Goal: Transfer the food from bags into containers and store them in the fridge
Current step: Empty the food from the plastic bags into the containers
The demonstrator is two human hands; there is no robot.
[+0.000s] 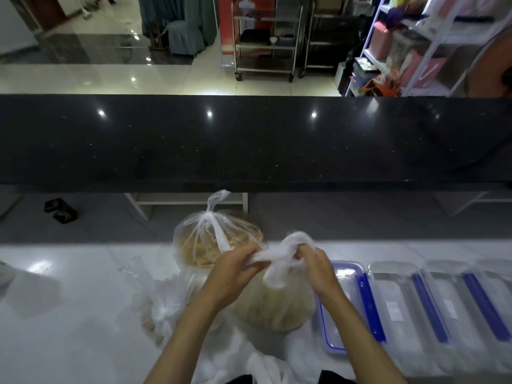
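A thin plastic bag of pale food (274, 309) rests on the white counter in front of me. My left hand (235, 270) and my right hand (315, 270) both pinch its knotted top (288, 253), one on each side of the knot. Just behind it stands a second tied clear bag of golden-brown food (202, 242). Another crumpled plastic bag (163, 303) lies to the left of my left forearm. A clear container with blue clips (349, 306) sits right beside my right wrist.
More clear containers with blue clips (410, 309) (471, 306) line the white counter to the right. A raised black stone ledge (249, 142) runs across the back. A small dark box (60, 210) sits on the floor beyond the counter.
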